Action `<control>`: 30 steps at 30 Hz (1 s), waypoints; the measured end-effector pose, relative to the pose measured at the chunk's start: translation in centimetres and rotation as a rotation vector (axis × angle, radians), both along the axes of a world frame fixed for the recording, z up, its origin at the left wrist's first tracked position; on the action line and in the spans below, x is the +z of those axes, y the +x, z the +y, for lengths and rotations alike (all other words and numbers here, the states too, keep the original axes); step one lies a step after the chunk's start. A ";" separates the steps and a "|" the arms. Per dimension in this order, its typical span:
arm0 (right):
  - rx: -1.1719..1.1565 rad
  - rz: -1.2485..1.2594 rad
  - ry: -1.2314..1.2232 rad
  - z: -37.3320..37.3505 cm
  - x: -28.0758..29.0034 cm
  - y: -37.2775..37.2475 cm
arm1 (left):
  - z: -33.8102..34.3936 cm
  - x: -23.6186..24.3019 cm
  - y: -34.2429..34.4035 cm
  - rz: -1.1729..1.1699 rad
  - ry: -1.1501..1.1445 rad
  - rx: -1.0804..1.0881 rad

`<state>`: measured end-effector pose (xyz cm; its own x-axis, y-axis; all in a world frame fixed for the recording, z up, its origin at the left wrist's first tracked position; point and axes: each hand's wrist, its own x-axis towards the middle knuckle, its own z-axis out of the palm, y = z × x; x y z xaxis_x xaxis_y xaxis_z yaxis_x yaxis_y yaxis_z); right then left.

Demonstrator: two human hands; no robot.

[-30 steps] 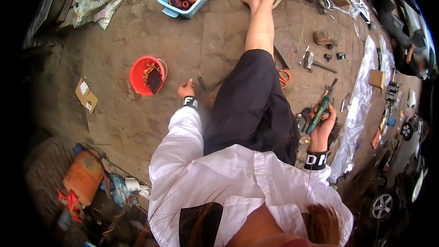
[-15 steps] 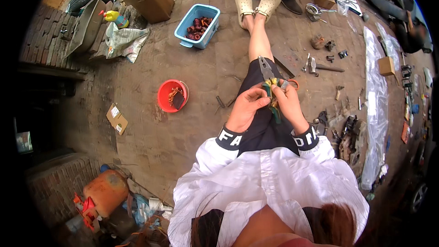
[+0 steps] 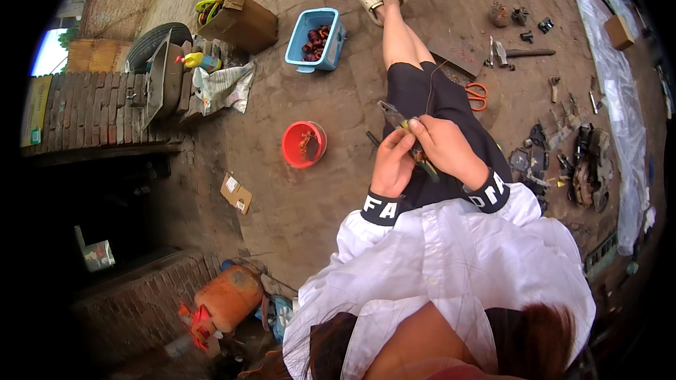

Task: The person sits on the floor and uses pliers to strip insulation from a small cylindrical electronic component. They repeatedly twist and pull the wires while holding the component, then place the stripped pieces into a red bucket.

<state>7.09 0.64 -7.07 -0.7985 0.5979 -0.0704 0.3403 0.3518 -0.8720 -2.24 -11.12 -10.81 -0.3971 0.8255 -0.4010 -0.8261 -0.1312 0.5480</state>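
Note:
In front of my lap, a pair of pliers (image 3: 391, 114) points up and to the left, its dark green handles (image 3: 427, 168) showing between my hands. My left hand (image 3: 393, 164) is closed around the pliers, its thumb and forefinger near the joint. Pressed close beside it is my right hand (image 3: 452, 149), also closed, thumb against the joint. A thin reddish-brown wire (image 3: 429, 91) runs up from my right fingers over the dark shorts. What lies inside the fingers is mostly hidden.
Orange-handled scissors (image 3: 477, 96) lie right of my legs, with a hammer (image 3: 524, 53) beyond. A red bucket (image 3: 285, 146) and a blue bin (image 3: 315, 65) holding reddish-brown coils stand left. Dark metal parts (image 3: 591, 162) and plastic sheeting (image 3: 620, 134) lie right.
The view has shifted, and my legs now slant differently. My right hand has turned over the pliers and covers more of the handles. The thin wire and scissors now show more plainly.

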 end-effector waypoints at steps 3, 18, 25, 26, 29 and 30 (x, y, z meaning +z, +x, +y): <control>-0.010 0.014 -0.005 0.5 0.4 0.4 | 0.1 -1.0 -0.3 -0.027 -0.034 -0.032; -0.149 -0.030 0.335 2.5 -0.1 1.4 | 2.2 -1.2 -0.7 -0.103 -0.049 -0.219; -0.293 0.130 0.367 3.4 -1.1 1.9 | 4.0 -0.9 -1.1 -0.174 -0.020 -0.253; -0.273 0.150 0.339 3.6 -1.0 2.1 | 4.1 -0.8 -1.2 -0.175 -0.026 -0.249; -0.227 0.191 0.268 4.3 -0.6 2.5 | 4.2 -0.7 -1.5 -0.207 -0.034 -0.227; -0.224 0.194 0.256 4.2 -0.6 2.6 | 4.3 -0.5 -1.4 -0.198 -0.031 -0.221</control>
<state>9.72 4.83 -7.71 -0.6301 0.7374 0.2435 0.2705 0.5023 -0.8213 -3.67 -6.80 -11.30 -0.1209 0.8694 -0.4791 -0.9240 0.0778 0.3745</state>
